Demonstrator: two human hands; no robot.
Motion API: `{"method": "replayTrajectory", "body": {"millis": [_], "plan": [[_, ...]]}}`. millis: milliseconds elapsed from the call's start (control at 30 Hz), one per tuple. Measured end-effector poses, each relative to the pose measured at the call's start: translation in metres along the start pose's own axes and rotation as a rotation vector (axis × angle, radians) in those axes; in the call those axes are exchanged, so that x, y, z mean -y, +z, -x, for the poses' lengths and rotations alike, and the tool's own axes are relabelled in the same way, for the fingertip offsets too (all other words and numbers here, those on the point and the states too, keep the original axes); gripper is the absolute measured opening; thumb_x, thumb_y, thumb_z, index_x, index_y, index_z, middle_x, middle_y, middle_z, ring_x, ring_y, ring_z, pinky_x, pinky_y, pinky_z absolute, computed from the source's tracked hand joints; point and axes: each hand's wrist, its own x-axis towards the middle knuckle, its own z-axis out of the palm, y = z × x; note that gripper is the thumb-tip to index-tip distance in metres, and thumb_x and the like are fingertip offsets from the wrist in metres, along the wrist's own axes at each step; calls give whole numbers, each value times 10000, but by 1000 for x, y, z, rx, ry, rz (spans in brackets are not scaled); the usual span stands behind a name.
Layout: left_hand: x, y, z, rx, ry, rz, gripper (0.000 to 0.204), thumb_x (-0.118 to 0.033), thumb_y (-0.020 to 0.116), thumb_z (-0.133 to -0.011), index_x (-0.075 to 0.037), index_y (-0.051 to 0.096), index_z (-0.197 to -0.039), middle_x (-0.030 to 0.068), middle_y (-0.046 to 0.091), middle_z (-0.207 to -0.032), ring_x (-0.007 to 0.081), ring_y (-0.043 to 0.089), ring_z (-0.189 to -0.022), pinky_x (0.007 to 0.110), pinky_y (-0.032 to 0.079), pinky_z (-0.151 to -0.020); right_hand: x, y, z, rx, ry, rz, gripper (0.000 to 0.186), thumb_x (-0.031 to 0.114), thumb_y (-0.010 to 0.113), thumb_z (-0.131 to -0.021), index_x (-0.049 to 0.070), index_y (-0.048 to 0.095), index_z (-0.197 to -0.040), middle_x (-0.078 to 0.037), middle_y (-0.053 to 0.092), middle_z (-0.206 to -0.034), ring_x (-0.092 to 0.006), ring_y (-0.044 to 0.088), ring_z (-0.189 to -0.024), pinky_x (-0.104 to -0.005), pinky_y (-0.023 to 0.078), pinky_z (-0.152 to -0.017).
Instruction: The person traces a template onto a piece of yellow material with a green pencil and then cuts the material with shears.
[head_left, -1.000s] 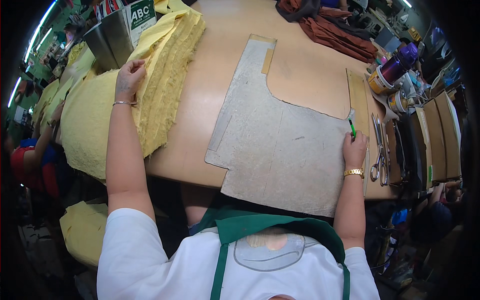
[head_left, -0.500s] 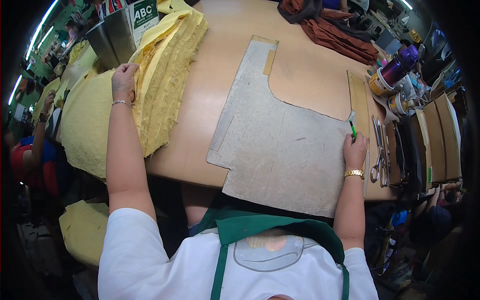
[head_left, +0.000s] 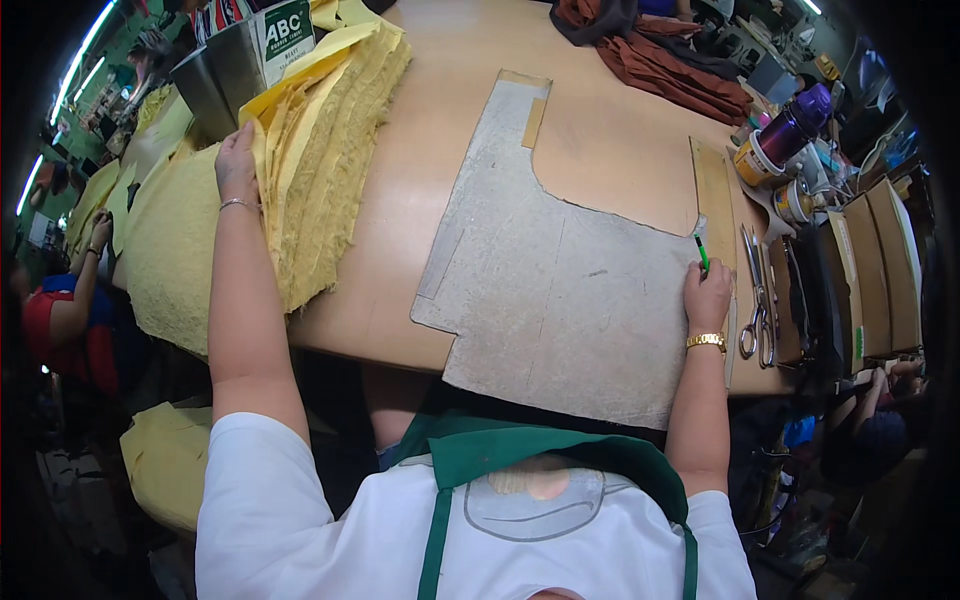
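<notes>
My left hand [head_left: 238, 164] grips the edge of yellow sheets in a thick, ragged-edged stack [head_left: 330, 150] on the left of the table, fingers closed round it. My right hand [head_left: 707, 293] holds a slim green pen [head_left: 703, 255] upright at the right edge of a large grey card pattern [head_left: 560, 300]. The pattern lies flat, with a deep curved cutout at its top and tan tape [head_left: 533, 122] along one arm. A tan strip [head_left: 711, 170] and metal scissors [head_left: 757, 320] lie just right of it.
A metal can [head_left: 215, 75] stands behind the stack. Brown cloth [head_left: 670, 85], a purple flask [head_left: 795, 125], tubs [head_left: 755, 160] and cardboard pieces [head_left: 875, 275] crowd the table's back and right. Co-workers [head_left: 65, 320] [head_left: 865, 420] are at both sides. More yellow material [head_left: 165, 465] sits below the table.
My left hand has moved slightly left, drawing the edge of the yellow sheets with it. My right hand with the pen is almost unchanged. The co-worker at left has shifted an arm.
</notes>
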Motion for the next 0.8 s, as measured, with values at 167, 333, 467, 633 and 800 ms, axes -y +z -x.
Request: {"method": "replayTrajectory", "body": {"millis": [167, 333, 467, 633, 800], "plan": [[-16, -6, -6, 254, 4, -668, 169, -151, 608, -794, -2, 552, -852, 50, 578, -750, 103, 533, -658, 230, 452, -608, 3, 0, 0, -14, -13, -2, 211, 223, 537, -770, 23, 530, -834, -166, 506, -820, -351, 501, -791, -445, 402, -699], [-14, -12, -7, 383, -2, -120, 118, -87, 585, -800, -11, 549, -882, 45, 589, -805, 100, 553, -720, 216, 449, -662, 48, -2, -4, 72, -133, -136, 110, 106, 535, -735, 51, 533, -830, -177, 542, -734, -360, 513, -723, -439, 411, -660], [0, -21, -1, 284, -68, 161, 132, -92, 594, -797, -14, 552, -895, 42, 589, -846, 105, 553, -742, 233, 448, -684, 218, -18, -4, 353, -555, -412, 144, 3, 469, -716, 43, 555, -824, -151, 553, -759, -328, 515, -801, -405, 413, -721], [6, -21, -1, 270, -13, 141, 126, -101, 589, -803, -17, 552, -889, 33, 588, -868, 106, 546, -763, 240, 438, -699, 406, -23, 0, 220, -1183, -658, 269, -15, 449, -735, 47, 541, -980, -138, 508, -1014, -289, 439, -1068, -364, 393, -864], [4, -14, 4, 216, 6, 387, 152, -128, 523, -841, -10, 557, -931, 56, 597, -894, 153, 563, -819, 280, 444, -741, 476, 10, 5, 318, -1154, -456, 187, 76, 434, -763, 61, 566, -895, -111, 505, -1043, -275, 403, -1126, -432, 370, -890]]}}
